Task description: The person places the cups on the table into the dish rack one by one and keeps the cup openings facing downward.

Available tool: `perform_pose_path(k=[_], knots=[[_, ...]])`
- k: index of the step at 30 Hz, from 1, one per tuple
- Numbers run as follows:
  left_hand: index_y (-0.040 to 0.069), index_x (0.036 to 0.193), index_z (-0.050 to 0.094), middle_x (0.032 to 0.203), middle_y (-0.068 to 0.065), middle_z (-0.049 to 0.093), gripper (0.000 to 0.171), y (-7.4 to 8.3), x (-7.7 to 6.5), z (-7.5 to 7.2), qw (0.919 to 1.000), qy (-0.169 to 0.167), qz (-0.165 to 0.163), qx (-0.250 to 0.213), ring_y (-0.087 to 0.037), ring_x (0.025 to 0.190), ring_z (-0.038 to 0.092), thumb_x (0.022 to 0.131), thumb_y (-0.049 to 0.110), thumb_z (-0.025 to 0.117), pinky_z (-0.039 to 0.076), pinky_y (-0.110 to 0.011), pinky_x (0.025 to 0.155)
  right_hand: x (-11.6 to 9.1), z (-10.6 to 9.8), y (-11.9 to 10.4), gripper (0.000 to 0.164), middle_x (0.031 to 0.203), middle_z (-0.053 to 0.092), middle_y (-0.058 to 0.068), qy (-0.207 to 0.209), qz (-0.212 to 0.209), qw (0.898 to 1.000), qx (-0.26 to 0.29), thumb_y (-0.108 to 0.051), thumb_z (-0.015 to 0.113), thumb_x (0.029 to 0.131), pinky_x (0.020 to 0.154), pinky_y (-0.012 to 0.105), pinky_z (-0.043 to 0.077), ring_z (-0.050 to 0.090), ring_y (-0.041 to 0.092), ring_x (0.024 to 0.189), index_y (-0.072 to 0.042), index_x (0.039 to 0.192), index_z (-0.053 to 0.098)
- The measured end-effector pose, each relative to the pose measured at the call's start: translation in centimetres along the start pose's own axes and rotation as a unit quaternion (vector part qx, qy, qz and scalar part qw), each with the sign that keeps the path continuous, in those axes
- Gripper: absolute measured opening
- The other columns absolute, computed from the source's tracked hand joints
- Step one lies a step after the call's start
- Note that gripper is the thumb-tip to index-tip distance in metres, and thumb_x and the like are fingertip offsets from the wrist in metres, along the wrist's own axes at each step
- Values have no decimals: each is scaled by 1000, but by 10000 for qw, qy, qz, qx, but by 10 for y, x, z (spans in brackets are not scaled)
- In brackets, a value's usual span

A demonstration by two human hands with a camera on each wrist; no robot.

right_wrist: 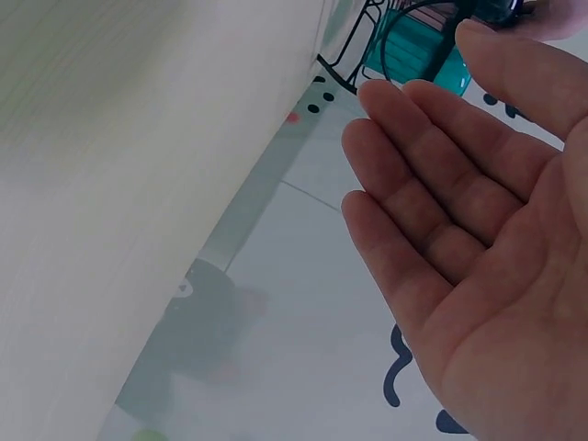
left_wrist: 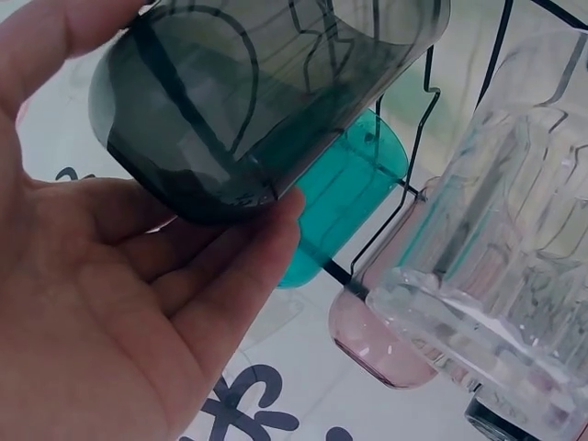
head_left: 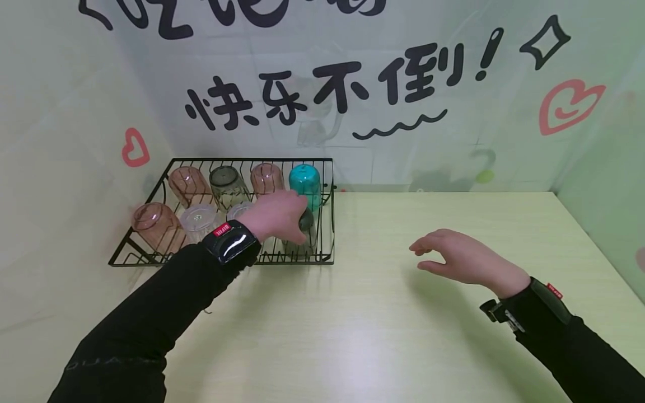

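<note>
My left hand [head_left: 276, 215] is at the front right corner of a black wire rack [head_left: 322, 262], around a dark grey see-through glass [left_wrist: 248, 119]. In the left wrist view its fingers [left_wrist: 243, 276] lie along one side of the glass's base and the thumb reaches to the other side. The glass stands upside down, partly hidden by the hand in the head view. Right behind it is a turquoise glass [head_left: 305, 182]. My right hand [head_left: 461, 258] hovers over the table to the right, palm turned inward, fingers loosely extended, holding nothing.
More upturned glasses fill the rack: pink ones [head_left: 157, 224], another grey one [head_left: 227, 182] and clear ones [head_left: 199, 217]. The rack stands on a pale wooden table [head_left: 353, 330], against a printed back wall [head_left: 393, 157]. A side wall [head_left: 610, 196] bounds the right.
</note>
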State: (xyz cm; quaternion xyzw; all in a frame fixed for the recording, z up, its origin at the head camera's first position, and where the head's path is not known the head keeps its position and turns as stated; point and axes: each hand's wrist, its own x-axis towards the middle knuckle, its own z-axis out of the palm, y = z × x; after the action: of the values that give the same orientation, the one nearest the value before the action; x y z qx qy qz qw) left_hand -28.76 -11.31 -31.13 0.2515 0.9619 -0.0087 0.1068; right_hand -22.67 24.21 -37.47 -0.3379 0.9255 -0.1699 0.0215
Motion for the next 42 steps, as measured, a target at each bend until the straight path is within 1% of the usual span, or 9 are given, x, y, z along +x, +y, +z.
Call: perform_pose_path(k=[3,7,13,16,21,26,29,38,42], knots=[[3,118,59,106,-9,60,55,0,-1,0,10000,-17,8,-41,-25,91,55,76,32,79,52,-38,66,0,1,0,29,107,70,-1,-14,5,10000,-3,-16,76,88,89,45,52,64,25,102,-6,114,71],[0,139,50,127,-15,58,79,0,-5,-3,9999,70,-4,-155,-28,107,55,76,37,79,55,-44,80,-1,0,1,29,107,70,-1,-35,1,10000,-4,-16,76,88,89,46,52,64,25,102,-6,115,71],[-1,144,46,131,-16,55,87,0,-13,-9,9991,417,72,-62,-29,112,54,78,46,77,54,-44,86,-3,-2,2,30,108,70,0,3,-1,10000,-15,-17,76,88,89,46,52,63,25,102,-6,115,71],[-2,148,40,139,-19,51,91,1,-18,-11,9986,510,114,-83,-32,122,52,79,47,77,50,-46,95,-4,-3,2,30,108,69,-1,9,-17,10000,-18,-18,76,88,89,46,51,63,25,103,-7,115,71],[-2,151,35,146,-21,45,93,5,-27,-14,9977,601,75,-310,-35,132,46,82,47,76,43,-49,104,-4,-5,0,30,109,69,-1,60,-75,9999,-30,-18,76,88,89,46,51,63,25,103,-7,115,71],[0,151,36,147,-20,44,91,8,-35,-15,9958,737,65,-533,-36,134,44,83,45,76,39,-50,108,-5,-12,-3,29,111,69,1,132,-86,9999,-50,-17,76,88,90,45,51,62,27,105,-7,115,71],[-1,150,38,147,-20,45,89,11,-38,-14,9944,867,156,-588,-36,133,44,84,44,76,40,-50,108,-5,-16,-5,29,112,69,1,155,-85,9998,-41,-17,76,88,90,45,51,62,27,106,-7,115,71],[-3,146,43,137,-19,53,84,25,-41,-1,9846,1505,358,-815,-32,120,54,83,41,77,48,-44,98,-6,-18,-11,31,110,69,3,201,180,9996,-62,-20,75,90,90,47,50,62,27,105,-6,117,69],[-3,141,49,133,-17,56,78,31,-41,7,9789,1846,523,-707,-32,120,55,82,40,78,48,-44,98,-7,-19,-14,31,109,69,4,350,294,9989,-102,-19,74,90,90,48,50,62,27,103,-5,117,69]])
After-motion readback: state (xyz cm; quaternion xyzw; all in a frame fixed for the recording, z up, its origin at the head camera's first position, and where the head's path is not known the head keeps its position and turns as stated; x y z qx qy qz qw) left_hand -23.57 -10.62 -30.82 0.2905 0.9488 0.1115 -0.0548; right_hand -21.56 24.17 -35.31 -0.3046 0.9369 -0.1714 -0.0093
